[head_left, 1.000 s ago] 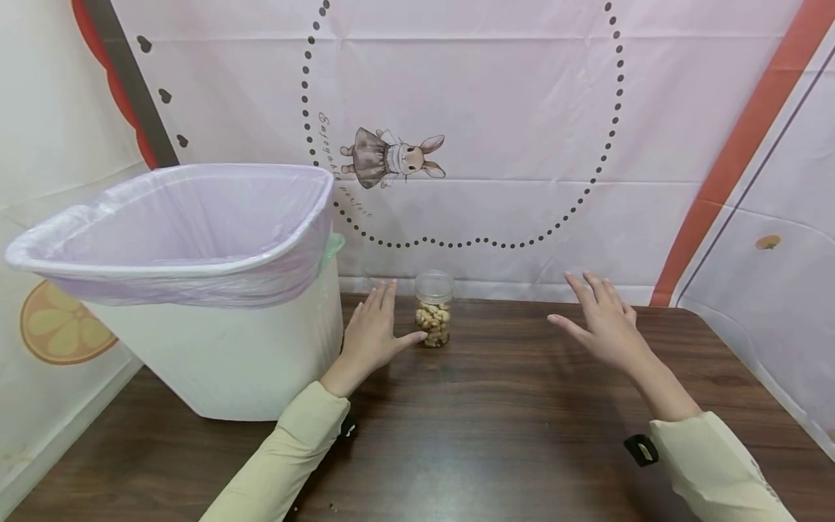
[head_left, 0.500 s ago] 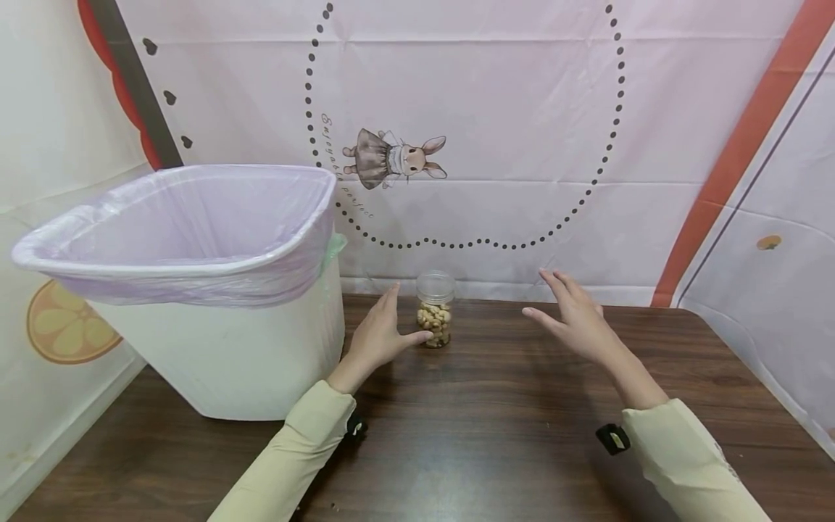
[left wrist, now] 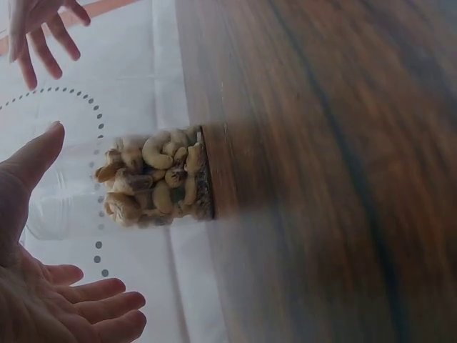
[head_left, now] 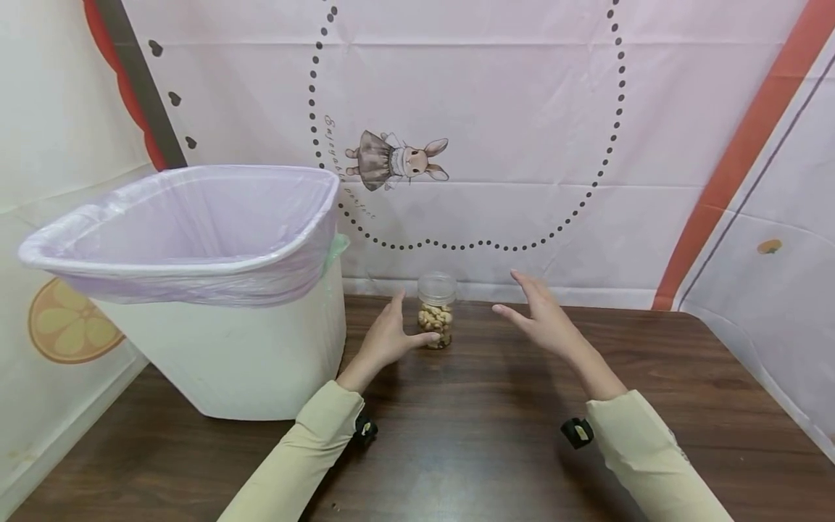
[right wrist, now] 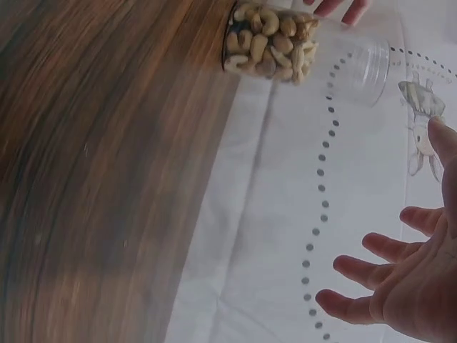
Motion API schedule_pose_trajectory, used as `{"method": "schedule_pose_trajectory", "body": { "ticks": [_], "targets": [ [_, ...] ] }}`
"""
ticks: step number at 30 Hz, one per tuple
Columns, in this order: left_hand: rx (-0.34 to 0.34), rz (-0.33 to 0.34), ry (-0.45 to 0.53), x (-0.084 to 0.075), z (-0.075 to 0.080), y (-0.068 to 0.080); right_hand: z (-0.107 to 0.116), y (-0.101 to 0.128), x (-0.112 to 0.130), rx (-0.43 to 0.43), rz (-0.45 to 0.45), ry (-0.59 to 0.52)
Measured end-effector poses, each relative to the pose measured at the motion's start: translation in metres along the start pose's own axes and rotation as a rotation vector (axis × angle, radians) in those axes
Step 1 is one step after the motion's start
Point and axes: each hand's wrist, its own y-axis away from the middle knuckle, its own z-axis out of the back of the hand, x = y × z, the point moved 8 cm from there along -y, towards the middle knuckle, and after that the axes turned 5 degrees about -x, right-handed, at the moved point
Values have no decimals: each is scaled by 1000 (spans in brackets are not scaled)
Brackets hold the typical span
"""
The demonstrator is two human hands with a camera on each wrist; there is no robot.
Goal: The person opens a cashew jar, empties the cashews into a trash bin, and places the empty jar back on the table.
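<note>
A clear plastic jar (head_left: 435,313) with a clear lid stands upright near the table's back edge. Cashews and other nuts (left wrist: 161,175) fill roughly its lower half. My left hand (head_left: 386,339) is just left of the jar, thumb stretched across its front in the head view and fingers spread. To the right of the jar hovers my right hand (head_left: 544,319), thumb and fingers apart and pointed toward it. Between that hand and the jar (right wrist: 271,43) a gap shows in the right wrist view. Neither palm holds anything.
At the left of the table stands a large white trash bin (head_left: 228,362), lined with a thin lilac bag (head_left: 280,283). Behind the dark wood table (head_left: 470,435) hangs a pink printed cloth (head_left: 509,130) with a rabbit picture.
My right hand has moved left, closer to the jar. My left hand has shifted slightly right beside it, its fingers turning edge-on. The jar stands in the same place.
</note>
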Motion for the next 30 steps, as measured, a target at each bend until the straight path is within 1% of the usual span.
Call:
{"method": "schedule_pose_trajectory", "body": {
  "ticks": [4, 8, 14, 19, 22, 26, 30],
  "targets": [
    [8, 17, 46, 3, -5, -3, -10, -5, 3, 13, -23, -27],
    [21, 51, 79, 6, -9, -5, -19, -12, 7, 23, -28, -55],
    [57, 84, 129, 9, -14, -10, -33, -19, 11, 51, -67, -109],
    [89, 103, 178, 10, -18, -14, -42, -24, 14, 67, -78, -140],
    [119, 121, 207, 11, -22, -14, -47, -27, 15, 75, -83, -153],
    [143, 117, 236, 10, -25, -16, -53, -31, 18, 82, -87, -177],
    [146, 117, 264, 8, -27, -18, -58, -34, 21, 102, -95, -211]
  ]
}}
